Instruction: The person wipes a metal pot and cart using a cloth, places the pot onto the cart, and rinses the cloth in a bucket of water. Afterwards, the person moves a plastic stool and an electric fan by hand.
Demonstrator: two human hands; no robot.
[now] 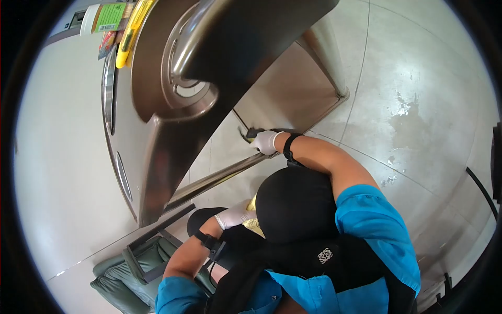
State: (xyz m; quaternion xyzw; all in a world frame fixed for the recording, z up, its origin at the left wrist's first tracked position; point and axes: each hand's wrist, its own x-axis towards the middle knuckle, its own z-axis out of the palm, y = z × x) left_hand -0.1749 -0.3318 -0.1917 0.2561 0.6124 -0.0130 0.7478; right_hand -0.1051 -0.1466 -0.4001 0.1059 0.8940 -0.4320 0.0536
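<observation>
My right hand point(267, 142), in a pale glove, reaches forward to the lower metal bar point(219, 180) of the large brown metal frame point(157, 167). Its fingers are closed around a dark tool point(255, 133) with a thin curved end, which is too small to name surely. Closer to my body, my left hand point(236, 214), also gloved, is closed on a yellow patterned cloth or sheet point(253, 222) beside my black-clad knee point(295, 204). Part of that yellow piece is hidden behind the knee.
Upper left, a yellow cutter point(125, 49) and a container with a green label point(109, 18) lie on the metal structure. A dark green padded chair point(123, 275) stands lower left. A metal leg point(329, 63) meets the floor at upper centre.
</observation>
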